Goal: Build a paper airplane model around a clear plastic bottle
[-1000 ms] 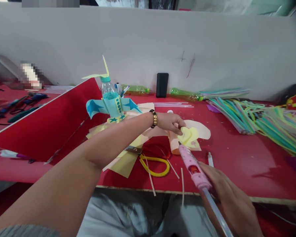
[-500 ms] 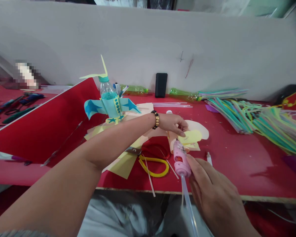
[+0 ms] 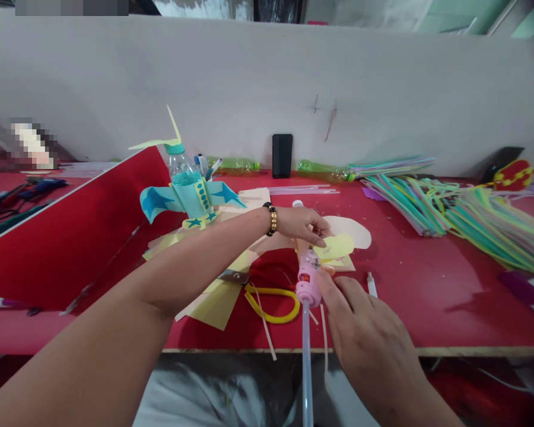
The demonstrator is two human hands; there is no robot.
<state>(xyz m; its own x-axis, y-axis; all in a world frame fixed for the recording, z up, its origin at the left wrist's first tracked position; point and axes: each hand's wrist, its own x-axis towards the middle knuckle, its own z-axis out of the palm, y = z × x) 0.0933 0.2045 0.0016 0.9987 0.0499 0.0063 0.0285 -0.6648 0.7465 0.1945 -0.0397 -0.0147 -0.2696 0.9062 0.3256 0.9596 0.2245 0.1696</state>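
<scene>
My right hand (image 3: 360,323) grips a pink hot glue gun (image 3: 309,283), with a long clear glue stick (image 3: 307,362) coming out of its back end. The gun's tip points away from me, close below my left fingers. My left hand (image 3: 300,225), a beaded bracelet on its wrist, pinches the left end of a pale yellow oval piece (image 3: 336,247). Beneath that hand lies a peach-wrapped object with a white cap (image 3: 298,204), mostly hidden. Beyond the oval is a larger cream rounded piece (image 3: 356,231). Yellow-handled scissors (image 3: 273,320) rest to the left of the gun.
A bottle with blue paper wings (image 3: 193,196) stands at left beside a red panel (image 3: 89,237). Green bottles (image 3: 323,171) and a black phone-like slab (image 3: 282,155) are along the wall. Bundled coloured glue sticks or straws (image 3: 485,228) lie at right; a white pen-like item (image 3: 372,284) is nearer.
The glue gun has swung slightly left, its stick now hanging nearly straight toward me. My left hand keeps its hold on the yellow oval. The whole view has shifted a little.
</scene>
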